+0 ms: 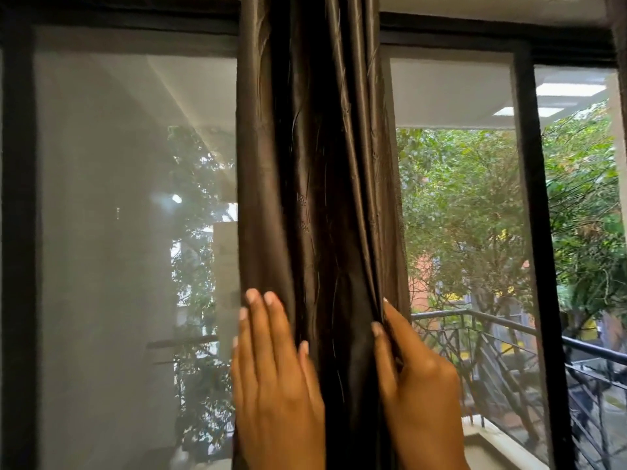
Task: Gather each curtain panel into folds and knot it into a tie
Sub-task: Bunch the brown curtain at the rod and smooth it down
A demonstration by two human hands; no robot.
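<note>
Black-framed screened window (20, 232) behind, dark brown glossy curtain panel (315, 164) hanging centre, long axis vertical, left hand (274, 378) flat-fingered on its left edge, right hand (417, 378) pinching right-edge folds

The dark brown glossy curtain panel (319, 164) hangs dead centre as a thick bunch of folds, and that's the main thing in the way. Either side of it there's open room in front of the grey mesh-screened window pane (118, 232), but the glass blocks any reach further out. Down low the left hand (271, 374) lies flat on the left edge and the right hand (417, 378) grips the right edge, nothing but fabric between them. The black window frame upright (532, 232) stands well off right.
</note>
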